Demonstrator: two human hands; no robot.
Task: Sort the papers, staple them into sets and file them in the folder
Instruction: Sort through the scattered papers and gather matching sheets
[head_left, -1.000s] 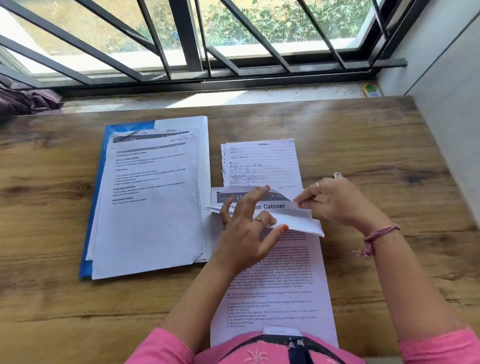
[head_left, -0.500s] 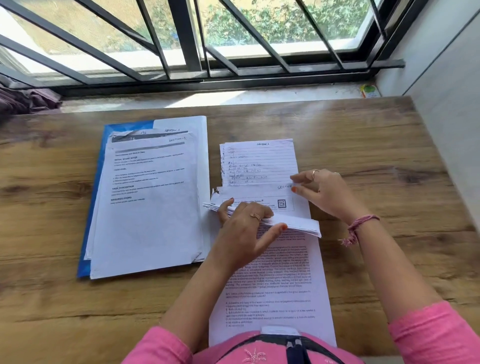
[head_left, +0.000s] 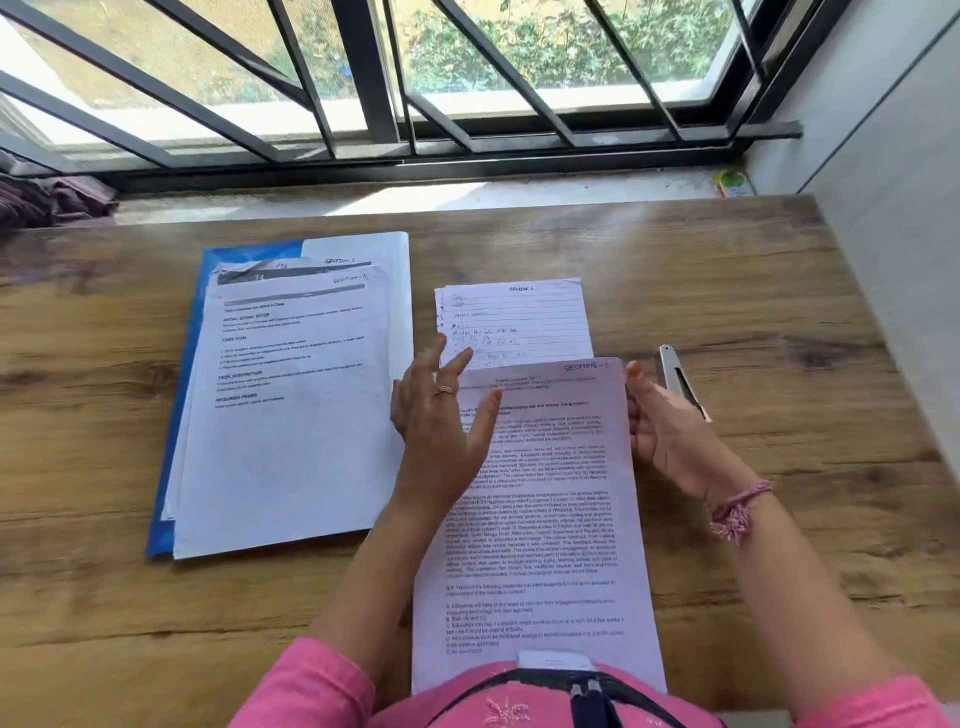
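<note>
At a wooden desk (head_left: 727, 291) under a barred window, a person squares a printed white sheet marked "Section 1" (head_left: 540, 519). The left hand (head_left: 441, 415) hovers spread and empty over its left edge; the right hand (head_left: 670, 431) lies open against the right edge, clasping nothing. A silver stapler (head_left: 680, 379) lies just beside that hand. Aligning the edges before stapling looks wise. A lined handwritten page (head_left: 519, 317) lies beyond. To the left, an open blue folder (head_left: 182, 405) holds a stack of printed pages (head_left: 291, 415).
</note>
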